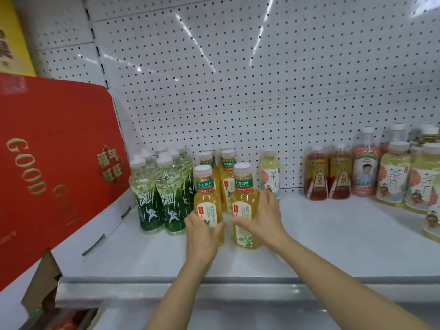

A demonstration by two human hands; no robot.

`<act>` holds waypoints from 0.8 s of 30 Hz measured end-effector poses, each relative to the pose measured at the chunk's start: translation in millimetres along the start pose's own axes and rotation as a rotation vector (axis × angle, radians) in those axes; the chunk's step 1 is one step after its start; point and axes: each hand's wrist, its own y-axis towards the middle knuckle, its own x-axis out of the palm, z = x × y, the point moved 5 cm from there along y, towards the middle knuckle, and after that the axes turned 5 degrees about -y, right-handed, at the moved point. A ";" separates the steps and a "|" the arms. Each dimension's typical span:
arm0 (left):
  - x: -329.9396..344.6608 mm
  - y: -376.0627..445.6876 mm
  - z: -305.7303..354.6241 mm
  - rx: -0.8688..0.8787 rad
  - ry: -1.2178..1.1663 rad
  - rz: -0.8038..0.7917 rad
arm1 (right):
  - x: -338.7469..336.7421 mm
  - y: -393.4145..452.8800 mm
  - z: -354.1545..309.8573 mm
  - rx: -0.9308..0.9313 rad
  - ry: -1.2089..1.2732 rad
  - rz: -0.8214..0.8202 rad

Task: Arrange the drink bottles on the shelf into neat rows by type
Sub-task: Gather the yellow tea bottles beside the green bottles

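Head view: both hands' grip (202, 232) (262, 216) holds two 东方树叶 bottles (206, 201) (244, 206).

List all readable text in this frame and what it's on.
"GOOD" in gold: red gift box
"福气旺旺": diamond emblem on that box
"东方树叶": neck label of yellow tea bottle under left hand; same on its twin under right hand
"茶π": pale bottle behind
Fine print, second gold word, yellow sign: unreadable.
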 end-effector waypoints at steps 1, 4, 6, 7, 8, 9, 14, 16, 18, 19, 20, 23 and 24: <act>1.3 3.7 1.1 -0.023 0.019 0.010 | 2.7 -2.7 5.2 0.029 0.041 -0.036; 6.2 16.3 3.6 -0.069 0.070 0.044 | 7.0 -0.2 11.6 0.076 0.076 -0.050; 9.4 25.7 1.4 -0.075 0.086 0.065 | 12.2 7.1 12.1 0.101 0.080 -0.036; 10.8 30.0 0.0 -0.077 0.091 0.069 | 16.4 11.0 12.4 0.115 0.094 -0.029; 12.4 34.7 -2.4 -0.083 0.090 0.065 | 21.5 15.0 12.8 0.122 0.108 -0.023; 13.9 39.4 -5.0 -0.093 0.085 0.053 | 27.0 19.2 12.8 0.129 0.117 -0.016; 15.8 60.9 -8.6 -0.133 0.098 -0.018 | 52.1 40.9 10.7 0.178 0.145 0.005; 17.4 66.7 -8.2 -0.134 0.085 -0.025 | 58.4 46.1 9.7 0.182 0.155 0.009; 20.5 71.3 -9.7 -0.133 0.085 -0.034 | 62.4 47.9 10.0 0.181 0.159 0.004; 21.8 73.0 -10.5 -0.130 0.097 -0.040 | 63.2 47.9 10.1 0.174 0.159 0.003; 23.4 74.0 -10.6 -0.126 0.113 -0.042 | 62.8 47.7 10.3 0.166 0.153 0.005; 24.2 76.1 -10.7 -0.130 0.134 -0.034 | 61.5 46.7 9.0 0.152 0.139 0.000; 24.4 76.1 -11.1 -0.138 0.133 -0.036 | 61.6 46.4 9.7 0.161 0.136 -0.015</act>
